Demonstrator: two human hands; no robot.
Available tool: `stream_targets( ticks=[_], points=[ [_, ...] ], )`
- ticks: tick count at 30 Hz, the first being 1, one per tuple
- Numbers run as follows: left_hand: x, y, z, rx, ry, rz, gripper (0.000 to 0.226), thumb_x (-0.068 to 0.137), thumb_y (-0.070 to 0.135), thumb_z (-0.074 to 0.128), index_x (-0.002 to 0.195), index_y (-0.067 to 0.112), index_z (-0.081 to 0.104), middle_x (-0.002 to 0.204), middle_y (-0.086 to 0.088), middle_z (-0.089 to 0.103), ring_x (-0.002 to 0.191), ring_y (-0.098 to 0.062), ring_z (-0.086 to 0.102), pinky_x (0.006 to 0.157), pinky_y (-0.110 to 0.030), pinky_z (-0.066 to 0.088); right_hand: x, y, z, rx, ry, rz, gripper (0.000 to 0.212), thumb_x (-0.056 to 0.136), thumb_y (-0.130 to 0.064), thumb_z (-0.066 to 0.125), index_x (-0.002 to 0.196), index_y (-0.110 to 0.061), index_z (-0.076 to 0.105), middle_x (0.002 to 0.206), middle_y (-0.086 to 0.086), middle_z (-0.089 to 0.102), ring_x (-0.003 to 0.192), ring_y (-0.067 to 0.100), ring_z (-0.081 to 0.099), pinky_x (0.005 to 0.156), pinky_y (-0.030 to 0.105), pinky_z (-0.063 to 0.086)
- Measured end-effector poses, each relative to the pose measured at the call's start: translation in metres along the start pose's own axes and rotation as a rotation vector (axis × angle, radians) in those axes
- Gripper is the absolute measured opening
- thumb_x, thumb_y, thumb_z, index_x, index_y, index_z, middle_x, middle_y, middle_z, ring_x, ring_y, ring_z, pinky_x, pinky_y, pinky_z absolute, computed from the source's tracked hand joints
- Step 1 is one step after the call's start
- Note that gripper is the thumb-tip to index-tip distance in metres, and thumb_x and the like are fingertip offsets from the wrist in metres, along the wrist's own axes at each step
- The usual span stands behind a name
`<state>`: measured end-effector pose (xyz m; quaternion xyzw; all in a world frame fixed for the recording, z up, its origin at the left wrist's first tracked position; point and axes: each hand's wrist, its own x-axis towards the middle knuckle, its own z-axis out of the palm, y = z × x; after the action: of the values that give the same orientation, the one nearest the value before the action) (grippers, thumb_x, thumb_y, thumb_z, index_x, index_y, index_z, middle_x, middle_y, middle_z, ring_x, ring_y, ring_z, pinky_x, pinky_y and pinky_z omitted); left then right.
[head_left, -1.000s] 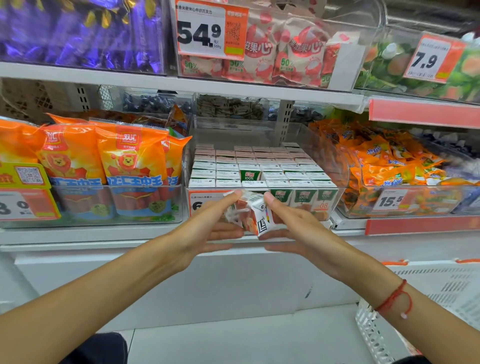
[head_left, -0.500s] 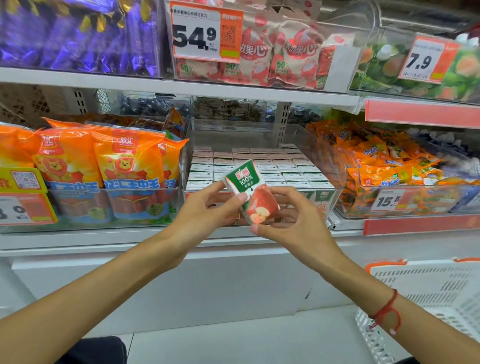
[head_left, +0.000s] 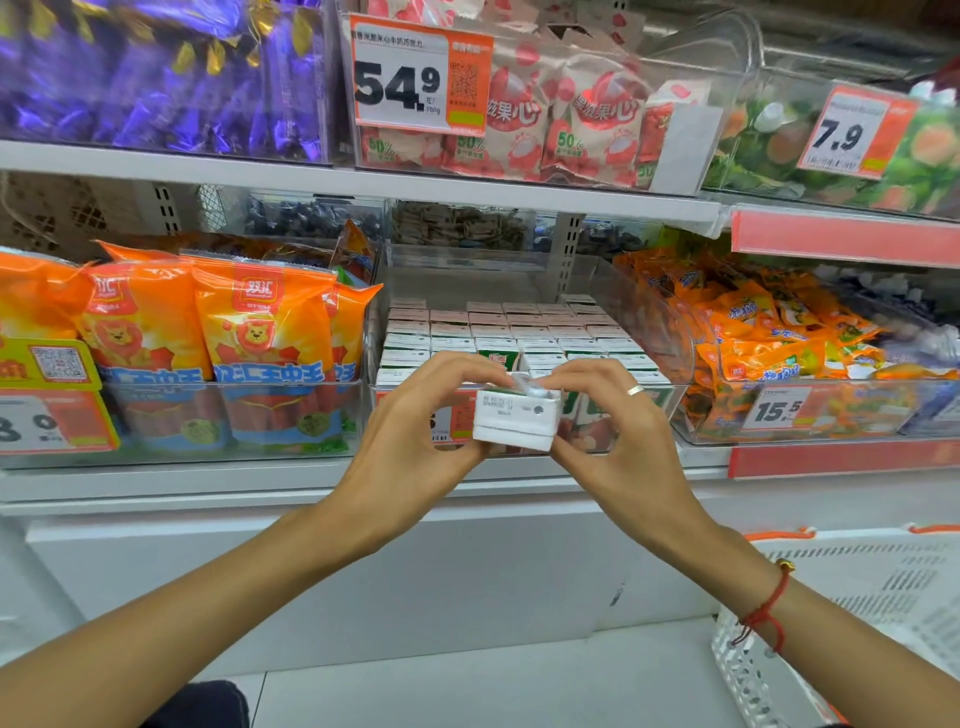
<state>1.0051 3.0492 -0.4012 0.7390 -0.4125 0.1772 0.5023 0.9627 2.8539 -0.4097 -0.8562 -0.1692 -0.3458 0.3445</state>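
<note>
A small juice carton (head_left: 514, 418) is held in front of the middle shelf, its white top with printed date facing me. My left hand (head_left: 410, 441) grips its left side with curled fingers and thumb. My right hand (head_left: 618, 441), a ring on one finger, pinches the right side and top edge. Behind it a clear bin (head_left: 670, 400) holds several rows of the same cartons (head_left: 498, 332), seen from above.
Orange sausage packs (head_left: 260, 332) fill the bin on the left, orange snack bags (head_left: 769, 332) the bin on the right. Price tags (head_left: 415, 78) hang on the upper shelf of sweets. A white shopping basket (head_left: 857, 613) stands on the floor at lower right.
The carton has been turned in both hands: first its side, then its green apple front, now its white top faces me. Both hands stayed in front of the carton bin.
</note>
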Motion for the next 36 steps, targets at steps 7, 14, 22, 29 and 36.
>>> stream_targets(
  ticks=[7,14,22,29,36],
  points=[
    [0.005,-0.008,-0.008,0.021,0.026,-0.057,0.051,0.079,0.009,0.078,0.113,0.039,0.054,0.116,0.024,0.060,0.112,0.003,0.056,0.092,-0.015,0.049,0.007,0.009,0.004,-0.058,-0.022,-0.054,0.043,0.083,-0.018,0.074,0.123,-0.024,0.057,0.113,-0.013,0.058,0.105,0.003,0.050,0.076,0.005,0.042],
    [0.032,-0.036,-0.004,-0.114,0.303,-0.222,0.040,0.083,0.019,0.074,0.114,0.037,0.055,0.115,0.017,0.062,0.109,-0.007,0.060,0.083,-0.027,0.056,0.036,0.054,0.009,-0.177,-0.023,0.297,0.042,0.096,-0.039,0.053,0.136,-0.029,0.045,0.134,-0.009,0.053,0.127,0.011,0.045,0.101,0.025,0.035],
    [0.074,-0.066,0.028,0.113,0.258,-0.277,0.030,0.085,0.018,0.074,0.107,0.029,0.058,0.099,0.023,0.060,0.089,0.008,0.055,0.066,0.003,0.038,0.033,0.081,0.009,-0.466,-0.231,0.273,0.042,0.101,-0.046,0.034,0.131,-0.028,0.058,0.138,-0.008,0.055,0.129,0.015,0.043,0.108,0.031,0.023],
    [0.098,-0.069,-0.004,0.282,-0.095,-0.281,0.032,0.084,0.023,0.074,0.112,0.027,0.058,0.098,0.021,0.059,0.089,0.002,0.059,0.074,-0.022,0.050,0.031,0.080,0.010,-0.505,-0.245,0.264,0.043,0.102,-0.046,0.031,0.134,-0.029,0.054,0.141,-0.008,0.052,0.132,0.013,0.040,0.109,0.030,0.020],
    [0.123,-0.072,0.010,0.507,-0.550,-0.268,0.040,0.093,0.024,0.063,0.132,0.020,0.055,0.136,0.000,0.056,0.116,-0.019,0.056,0.099,-0.041,0.047,0.030,0.082,0.011,-0.532,-0.230,0.264,0.045,0.101,-0.049,0.028,0.133,-0.033,0.054,0.141,-0.006,0.049,0.131,0.016,0.040,0.110,0.036,0.024]
  ],
)
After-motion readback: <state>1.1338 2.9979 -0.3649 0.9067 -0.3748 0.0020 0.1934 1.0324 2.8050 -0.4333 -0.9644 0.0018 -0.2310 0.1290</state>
